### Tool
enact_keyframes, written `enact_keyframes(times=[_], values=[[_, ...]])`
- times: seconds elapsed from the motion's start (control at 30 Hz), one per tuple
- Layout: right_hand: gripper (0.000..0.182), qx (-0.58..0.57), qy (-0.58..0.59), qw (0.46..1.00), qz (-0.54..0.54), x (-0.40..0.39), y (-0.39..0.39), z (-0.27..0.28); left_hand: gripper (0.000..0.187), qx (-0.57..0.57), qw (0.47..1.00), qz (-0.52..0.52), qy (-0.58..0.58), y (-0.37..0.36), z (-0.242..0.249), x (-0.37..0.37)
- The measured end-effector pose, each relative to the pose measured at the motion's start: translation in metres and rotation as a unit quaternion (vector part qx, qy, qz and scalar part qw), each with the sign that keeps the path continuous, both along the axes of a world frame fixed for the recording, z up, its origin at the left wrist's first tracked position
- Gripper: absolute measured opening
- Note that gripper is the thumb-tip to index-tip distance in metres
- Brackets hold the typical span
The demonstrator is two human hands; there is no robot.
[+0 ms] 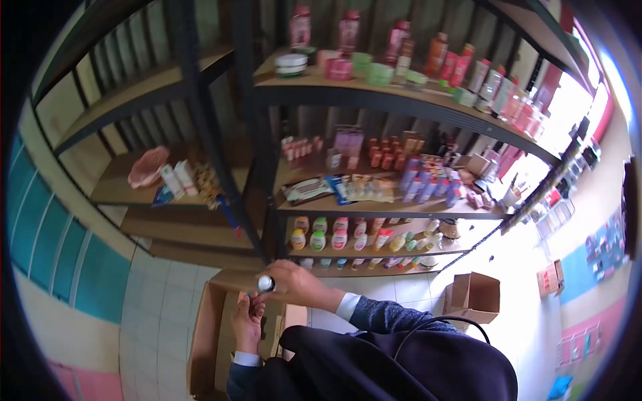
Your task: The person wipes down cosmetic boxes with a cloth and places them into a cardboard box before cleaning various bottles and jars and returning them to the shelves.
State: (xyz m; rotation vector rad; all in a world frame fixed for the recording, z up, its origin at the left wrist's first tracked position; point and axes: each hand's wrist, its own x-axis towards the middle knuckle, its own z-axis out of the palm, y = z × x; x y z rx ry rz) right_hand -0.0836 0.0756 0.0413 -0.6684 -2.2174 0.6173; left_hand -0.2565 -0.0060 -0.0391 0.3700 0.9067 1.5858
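Note:
My right hand [299,284] is closed around a small bottle with a silver-white cap [266,283], held just above an open cardboard box [204,334] on the floor. My left hand [248,322] is directly below it, fingers raised and curled toward the bottle's underside; whether it grips anything cannot be told. Both arms wear dark sleeves with white cuffs. The box's inside is mostly hidden by my hands.
Dark metal shelving [267,167] stands ahead, its wooden boards stocked with several bottles, tubes, jars and packets. A pink bowl [148,167] sits on the left shelf. A second open cardboard box [475,297] lies on the white tiled floor at right.

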Motion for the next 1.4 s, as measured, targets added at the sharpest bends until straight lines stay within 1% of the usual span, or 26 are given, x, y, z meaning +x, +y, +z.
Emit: enact_keyframes(times=[0.07,0.13,0.2,0.27,0.33,0.4,0.47,0.5,0.53,0.6,0.63,0.67,0.7,0.77,0.8,0.87,0.9,1.07,1.13,1.2,1.23,1.33,1.4], values=[[0.045,-0.071,0.029,0.995,-0.068,0.049,0.012,0.047,0.022,-0.039,0.996,-0.032,0.075,0.009,0.012,0.022],[0.051,-0.095,0.098,0.984,-0.117,0.098,0.027,0.084,0.023,-0.036,0.994,-0.055,0.093,0.013,0.010,0.039],[0.049,-0.024,0.102,0.970,-0.220,0.152,0.035,0.128,0.022,-0.052,0.991,-0.036,0.116,0.014,0.004,0.056],[0.051,0.055,0.116,0.958,-0.255,0.211,0.042,0.171,0.021,-0.050,0.989,-0.055,0.125,0.013,0.011,0.076],[0.053,0.110,0.153,0.939,-0.288,0.269,0.049,0.210,0.020,-0.074,0.986,-0.051,0.138,0.012,0.006,0.090],[0.054,0.147,0.156,0.932,-0.294,0.325,0.062,0.249,0.019,-0.081,0.988,-0.055,0.120,0.013,-0.002,0.103],[0.052,0.251,0.108,0.897,-0.348,0.367,0.078,0.293,0.017,-0.081,0.986,-0.062,0.130,0.016,-0.007,0.118],[0.050,0.276,0.057,0.881,-0.380,0.380,0.084,0.316,0.017,-0.080,0.987,-0.059,0.130,0.017,-0.005,0.127],[0.049,0.300,0.005,0.862,-0.409,0.393,0.094,0.336,0.017,-0.084,0.986,-0.057,0.133,0.019,-0.003,0.136],[0.047,0.345,-0.081,0.836,-0.419,0.422,0.133,0.363,0.016,-0.088,0.985,-0.052,0.136,0.023,0.004,0.152],[0.047,0.321,-0.119,0.833,-0.435,0.428,0.150,0.372,0.017,-0.086,0.984,-0.051,0.145,0.024,0.008,0.159],[0.048,0.297,-0.157,0.828,-0.449,0.432,0.166,0.377,0.017,-0.085,0.983,-0.049,0.154,0.024,0.010,0.166],[0.048,0.300,-0.156,0.830,-0.444,0.438,0.181,0.379,0.017,-0.085,0.984,-0.044,0.152,0.024,0.011,0.172],[0.046,0.299,-0.253,0.807,-0.442,0.444,0.212,0.375,0.019,-0.075,0.982,-0.037,0.170,0.022,0.012,0.181],[0.046,0.302,-0.251,0.810,-0.435,0.449,0.227,0.374,0.019,-0.076,0.982,-0.029,0.169,0.019,0.014,0.184],[0.047,0.220,-0.379,0.784,-0.440,0.453,0.246,0.372,0.020,-0.063,0.982,-0.020,0.177,0.011,0.019,0.189],[0.049,0.175,-0.406,0.777,-0.448,0.451,0.251,0.370,0.020,-0.067,0.982,-0.014,0.176,0.007,0.018,0.189],[0.054,0.132,-0.436,0.783,-0.424,0.457,0.276,0.351,0.022,-0.088,0.977,0.016,0.194,-0.009,0.010,0.180],[0.056,0.068,-0.404,0.815,-0.409,0.460,0.280,0.352,0.023,-0.091,0.977,0.020,0.192,-0.011,0.008,0.178],[0.055,0.070,-0.406,0.816,-0.405,0.457,0.281,0.352,0.024,-0.093,0.977,0.021,0.191,-0.012,0.007,0.177],[0.055,0.047,-0.409,0.817,-0.402,0.457,0.281,0.354,0.024,-0.092,0.978,0.018,0.188,-0.012,0.006,0.177],[0.055,0.014,-0.412,0.808,-0.421,0.460,0.289,0.353,0.024,-0.092,0.979,0.017,0.183,-0.011,0.006,0.179],[0.056,-0.002,-0.438,0.781,-0.446,0.461,0.295,0.353,0.024,-0.094,0.979,0.020,0.181,-0.009,0.007,0.178]])
